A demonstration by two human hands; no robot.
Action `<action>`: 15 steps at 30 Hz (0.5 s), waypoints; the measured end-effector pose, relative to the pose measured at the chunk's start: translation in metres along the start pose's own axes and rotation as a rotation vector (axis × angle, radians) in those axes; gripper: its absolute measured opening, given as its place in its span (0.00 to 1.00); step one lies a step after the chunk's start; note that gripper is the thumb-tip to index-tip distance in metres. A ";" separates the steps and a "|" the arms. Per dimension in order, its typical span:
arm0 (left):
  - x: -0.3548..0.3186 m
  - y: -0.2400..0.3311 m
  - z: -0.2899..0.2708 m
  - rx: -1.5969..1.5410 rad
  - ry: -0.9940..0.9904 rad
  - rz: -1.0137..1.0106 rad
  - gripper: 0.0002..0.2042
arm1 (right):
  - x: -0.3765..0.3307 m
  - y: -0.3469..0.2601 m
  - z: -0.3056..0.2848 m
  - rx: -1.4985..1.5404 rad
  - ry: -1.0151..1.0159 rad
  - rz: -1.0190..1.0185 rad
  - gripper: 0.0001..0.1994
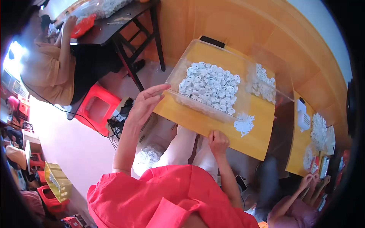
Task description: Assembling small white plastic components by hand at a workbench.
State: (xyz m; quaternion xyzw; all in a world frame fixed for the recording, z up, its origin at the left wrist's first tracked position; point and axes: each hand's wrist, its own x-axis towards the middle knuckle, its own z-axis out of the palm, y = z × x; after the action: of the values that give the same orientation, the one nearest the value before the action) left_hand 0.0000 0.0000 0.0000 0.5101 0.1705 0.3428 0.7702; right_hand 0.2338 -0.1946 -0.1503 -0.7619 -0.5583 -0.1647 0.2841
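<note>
A clear plastic box (182, 99) stands on the yellow table (205, 122) in front of me, with a heap of small white round plastic parts (209, 85) inside. My left hand (146, 104) is at the box's near left corner, fingers stretched out and empty; whether the fingertips touch the wall I cannot tell. At the table's near edge my right hand (219, 143) is curled closed, and anything inside it is hidden. To the right of that hand, a small pile of white pieces (244, 124) lies on the tabletop, beside the box's near right corner.
A second clear container with white parts (263, 85) sits on the table's right side. A red stool (98, 108) and a dark table (114, 28) with a seated person (57, 72) are at left. Another yellow table (298, 146) with someone's hands (312, 180) is at right. A plastic bag (147, 157) lies below.
</note>
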 end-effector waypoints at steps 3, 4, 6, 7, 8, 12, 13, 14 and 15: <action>-0.008 0.001 -0.005 -0.018 0.121 -0.043 0.22 | 0.004 -0.004 0.007 0.026 0.056 -0.023 0.09; -0.019 -0.006 0.006 -0.082 0.137 -0.053 0.21 | -0.005 0.004 -0.003 0.003 0.055 -0.032 0.09; -0.030 -0.005 0.021 -0.137 0.149 -0.055 0.21 | -0.013 0.009 -0.013 -0.014 0.064 -0.042 0.10; -0.030 0.001 0.026 -0.180 0.096 -0.055 0.21 | -0.012 0.007 -0.011 -0.006 0.066 -0.038 0.10; -0.030 0.004 0.030 -0.226 0.043 -0.056 0.21 | -0.011 0.004 -0.011 0.000 0.065 -0.036 0.09; -0.035 0.001 0.043 -0.322 -0.042 -0.059 0.21 | -0.010 0.001 -0.016 0.021 0.044 -0.046 0.09; -0.036 0.001 0.046 -0.305 -0.069 -0.064 0.21 | -0.009 0.000 -0.020 0.075 0.000 -0.004 0.08; -0.036 0.001 0.050 -0.288 -0.096 -0.071 0.21 | -0.008 -0.001 -0.025 0.127 -0.044 0.039 0.06; -0.037 0.001 0.056 -0.293 -0.103 -0.076 0.21 | -0.006 -0.004 -0.033 0.119 -0.044 0.045 0.06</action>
State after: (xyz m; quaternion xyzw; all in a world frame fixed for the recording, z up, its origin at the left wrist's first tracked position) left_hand 0.0080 -0.0636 0.0214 0.4025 0.0981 0.3079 0.8565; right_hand 0.2308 -0.2183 -0.1268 -0.7595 -0.5558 -0.1078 0.3203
